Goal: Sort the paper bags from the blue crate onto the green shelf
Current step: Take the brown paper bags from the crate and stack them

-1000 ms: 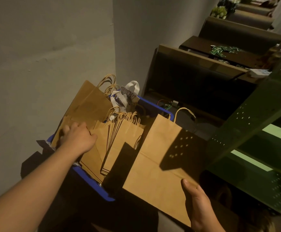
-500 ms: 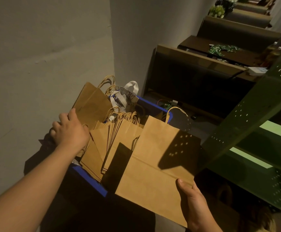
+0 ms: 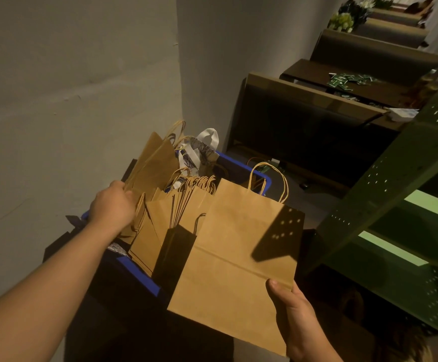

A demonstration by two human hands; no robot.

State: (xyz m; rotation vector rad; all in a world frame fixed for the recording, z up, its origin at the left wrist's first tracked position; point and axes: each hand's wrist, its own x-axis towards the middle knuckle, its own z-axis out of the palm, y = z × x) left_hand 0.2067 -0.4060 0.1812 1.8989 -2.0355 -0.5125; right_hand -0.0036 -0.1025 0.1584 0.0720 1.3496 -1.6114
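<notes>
Paper bags (image 3: 176, 205) still fill the blue crate (image 3: 138, 273). The left hand (image 3: 112, 205) has slid up onto the tall bag (image 3: 152, 163), fingers closing on it. The right hand (image 3: 295, 317) keeps gripping one flat bag (image 3: 236, 257), near the green shelf (image 3: 395, 205).

Both forearms were bare, with no sleeve reaching into view. The left hand (image 3: 112, 205) and the right hand (image 3: 297, 321) wore no glove, ring, watch or band on the parts that showed.
</notes>
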